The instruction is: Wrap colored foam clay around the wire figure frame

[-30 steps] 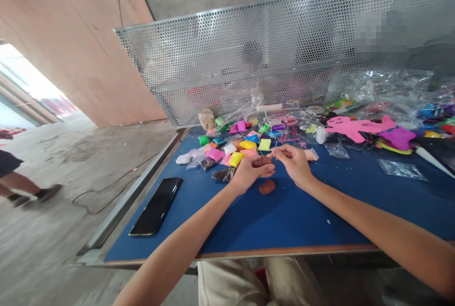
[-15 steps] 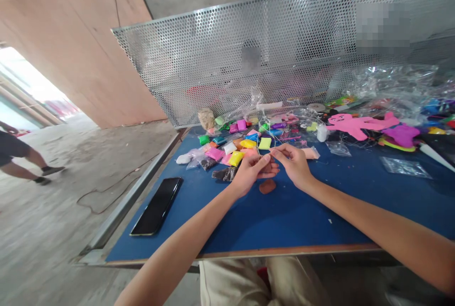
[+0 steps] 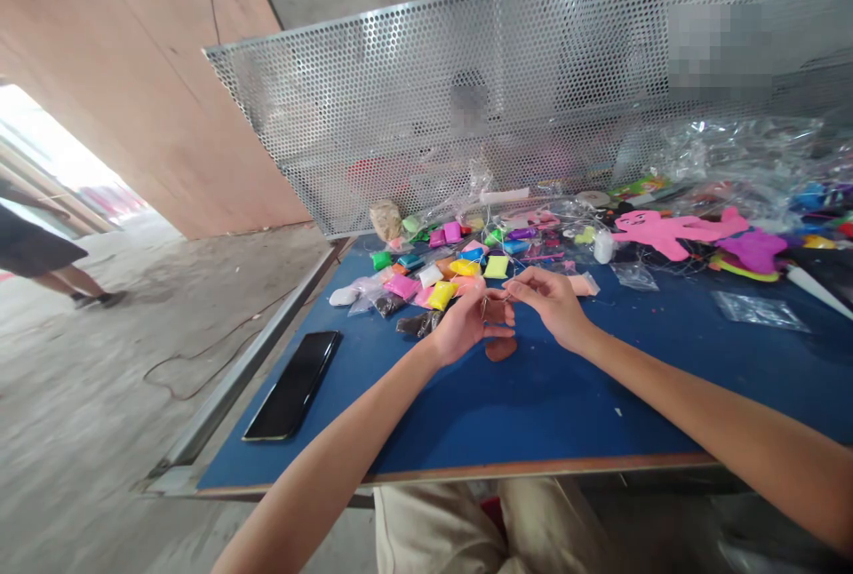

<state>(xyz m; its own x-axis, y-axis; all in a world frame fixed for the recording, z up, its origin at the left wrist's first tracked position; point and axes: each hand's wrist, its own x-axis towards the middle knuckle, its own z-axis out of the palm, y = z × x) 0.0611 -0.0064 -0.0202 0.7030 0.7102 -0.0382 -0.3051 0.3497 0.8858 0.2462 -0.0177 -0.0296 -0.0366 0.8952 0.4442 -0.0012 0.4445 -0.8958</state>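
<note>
Over the middle of the blue table (image 3: 566, 414), my left hand (image 3: 466, 322) has its fingers curled and its thumb up, with a thin wire (image 3: 493, 298) between them. My right hand (image 3: 552, 305) pinches the same wire with thumb and forefinger, close to the left fingertips. Whether it is wire or string is hard to tell at this size. A flat brown clay-like piece (image 3: 501, 349) lies on the table just below my hands. Beyond them are small bright packets, among them a yellow packet (image 3: 442, 295) and a lime square packet (image 3: 496, 267).
A black phone (image 3: 293, 386) lies at the left. A perforated metal panel (image 3: 413, 103) stands behind the heap of packets and plastic bags. Right of my hands are a pink figure cutout (image 3: 666, 232) and a clear bag (image 3: 761, 311). Another person (image 3: 40, 241) stands on the floor far left.
My left hand has turned and its fingers have spread a little, drawing slightly left from the right hand. The right hand still pinches. The person at far left has moved further into view.
</note>
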